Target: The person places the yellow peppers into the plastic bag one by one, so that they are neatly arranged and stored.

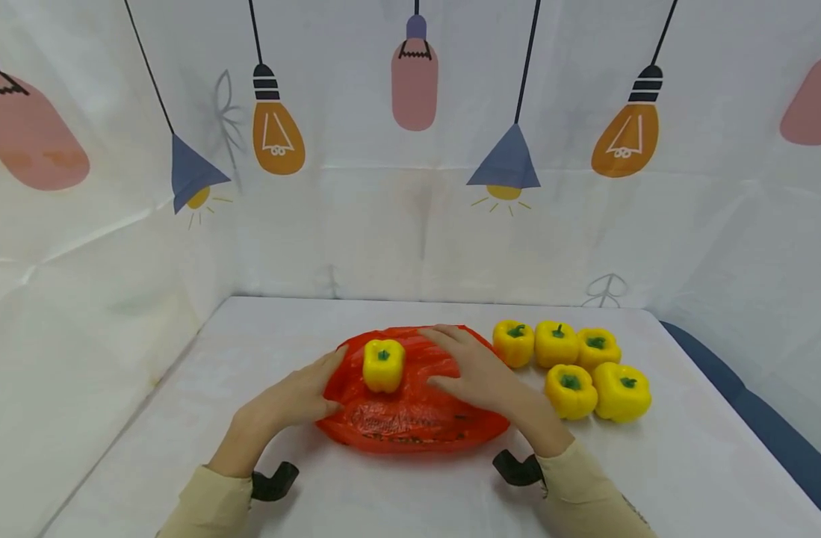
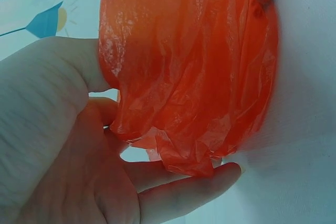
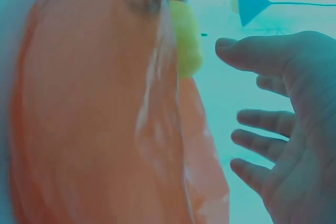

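Bag [image 1: 410, 426] beneath one yellow pepper [image 1: 384, 368]

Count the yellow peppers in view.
6. One pepper on the red bag. Five to its right on the table: back left, back middle, back right, front left, front right. Any inside the bag would be hidden.

Marks [image 1: 386, 426] on the red plastic [image 1: 430, 373] are too blurry to read; the blue thing [image 1: 753, 411] at right is cut off
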Demonstrator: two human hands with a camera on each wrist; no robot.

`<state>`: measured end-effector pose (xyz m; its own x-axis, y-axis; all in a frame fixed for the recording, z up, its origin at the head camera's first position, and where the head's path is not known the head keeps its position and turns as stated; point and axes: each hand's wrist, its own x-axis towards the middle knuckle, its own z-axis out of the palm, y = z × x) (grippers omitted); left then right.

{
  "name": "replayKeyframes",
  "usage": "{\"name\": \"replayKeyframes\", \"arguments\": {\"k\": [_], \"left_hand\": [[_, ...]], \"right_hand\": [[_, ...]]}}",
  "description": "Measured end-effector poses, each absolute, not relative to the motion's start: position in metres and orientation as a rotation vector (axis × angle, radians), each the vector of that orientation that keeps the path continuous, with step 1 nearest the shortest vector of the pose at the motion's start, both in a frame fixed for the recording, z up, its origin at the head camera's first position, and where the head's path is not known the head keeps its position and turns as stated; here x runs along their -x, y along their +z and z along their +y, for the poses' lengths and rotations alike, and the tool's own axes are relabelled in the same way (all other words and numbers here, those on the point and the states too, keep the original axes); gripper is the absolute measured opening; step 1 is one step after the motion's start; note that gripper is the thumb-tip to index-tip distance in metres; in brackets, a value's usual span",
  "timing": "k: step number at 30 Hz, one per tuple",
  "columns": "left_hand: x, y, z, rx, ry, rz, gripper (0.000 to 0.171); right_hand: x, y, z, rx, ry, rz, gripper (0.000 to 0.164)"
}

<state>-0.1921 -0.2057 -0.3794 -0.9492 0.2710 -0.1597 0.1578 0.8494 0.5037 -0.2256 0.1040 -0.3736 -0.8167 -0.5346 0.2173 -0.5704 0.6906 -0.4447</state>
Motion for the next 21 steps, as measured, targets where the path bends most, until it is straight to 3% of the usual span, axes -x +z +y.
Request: {"name": "replayKeyframes", "arguments": {"k": [14, 21], "left_hand": [[0.193, -0.382, -0.203, -0.304, 0.701, 2.804, 0.087], [0.192, -0.381, -0.203, -0.303, 0.689, 2.808, 0.087]], "right_hand": [[0.211, -0.365, 0.165, -0.78, 0.705, -2.917, 0.075], [0.208, -0.361, 0.199, -0.66, 0.731, -2.961, 0.068]]}}
